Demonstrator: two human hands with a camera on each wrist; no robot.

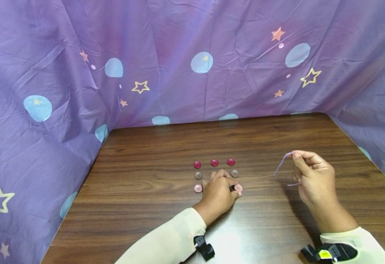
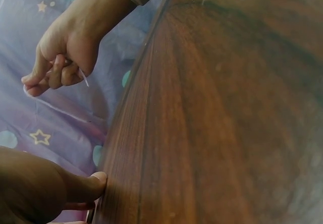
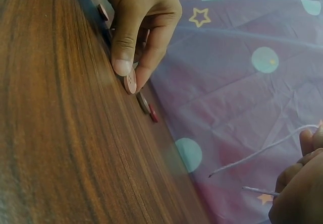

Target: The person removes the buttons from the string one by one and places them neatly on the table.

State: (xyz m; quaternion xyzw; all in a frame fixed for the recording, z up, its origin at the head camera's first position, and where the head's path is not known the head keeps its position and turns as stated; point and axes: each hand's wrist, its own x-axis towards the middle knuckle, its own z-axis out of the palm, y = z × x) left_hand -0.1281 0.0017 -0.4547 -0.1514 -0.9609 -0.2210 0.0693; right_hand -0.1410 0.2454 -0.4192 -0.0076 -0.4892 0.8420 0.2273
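Note:
My left hand point(image 1: 216, 191) is low over the table and pinches a pink button point(image 1: 238, 188) by its edges between thumb and forefinger. The right wrist view shows this button point(image 3: 131, 81) tilted up at the fingertips. To the hand's left lies another pink button point(image 1: 197, 188). Off to the right, my right hand point(image 1: 315, 181) is raised above the table and pinches a thin lilac string point(image 1: 282, 161) between thumb and forefinger. One end of the string hangs free; another short end sticks out below the curled fingers.
Dark red buttons point(image 1: 214, 162) form a row behind the left hand. Nearer are a grey button point(image 1: 198, 175) on the left and another grey button point(image 1: 234, 173) on the right; the hand covers the space between. A purple patterned cloth point(image 1: 179, 91) hangs around the wooden table point(image 1: 139, 205).

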